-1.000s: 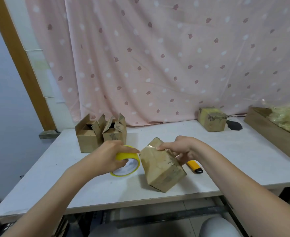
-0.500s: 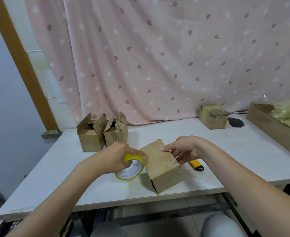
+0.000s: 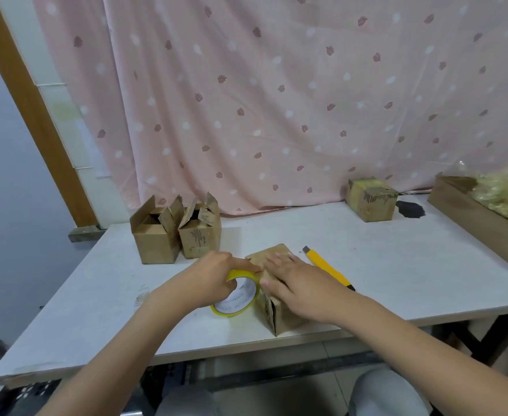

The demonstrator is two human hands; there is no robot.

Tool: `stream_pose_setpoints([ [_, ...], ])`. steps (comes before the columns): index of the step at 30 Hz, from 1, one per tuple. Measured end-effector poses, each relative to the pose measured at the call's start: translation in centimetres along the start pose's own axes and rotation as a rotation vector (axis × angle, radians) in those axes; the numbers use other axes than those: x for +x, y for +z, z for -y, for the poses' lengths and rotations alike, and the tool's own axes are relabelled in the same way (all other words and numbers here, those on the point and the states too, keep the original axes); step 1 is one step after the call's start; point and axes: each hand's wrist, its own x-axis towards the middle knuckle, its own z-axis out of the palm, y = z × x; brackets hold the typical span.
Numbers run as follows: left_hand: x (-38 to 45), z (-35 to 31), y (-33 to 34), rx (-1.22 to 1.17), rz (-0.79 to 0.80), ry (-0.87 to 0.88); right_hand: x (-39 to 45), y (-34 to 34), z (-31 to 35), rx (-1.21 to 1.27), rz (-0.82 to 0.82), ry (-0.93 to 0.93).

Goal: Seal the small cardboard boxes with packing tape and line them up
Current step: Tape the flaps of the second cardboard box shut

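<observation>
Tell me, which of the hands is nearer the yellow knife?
Right. The right hand presses the box top just beside the yellow knife; the left hand grips the tape roll beyond the box.

We've got the most open worktop (image 3: 396, 280) on the right, between the yellow box cutter (image 3: 329, 269) and the wooden crate (image 3: 480, 226) along the right edge. At the back left, two open boxes (image 3: 174, 232) stand touching each other, flaps up. A sealed box (image 3: 370, 199) sits at the back right against the curtain (image 3: 276, 100). There's bare surface on the near left too.
</observation>
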Motion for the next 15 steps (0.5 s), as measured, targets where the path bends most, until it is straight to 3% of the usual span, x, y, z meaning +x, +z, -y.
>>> stream_pose_setpoints([
  [9,-0.2,0.1,1.1,-0.048,-0.069,-0.01,-0.3,0.7,-1.1,-0.134,0.009,0.098],
  [15,-0.5,0.1,1.9,-0.074,-0.101,-0.018,0.2,0.9,0.7,-0.03,0.0,0.038],
])
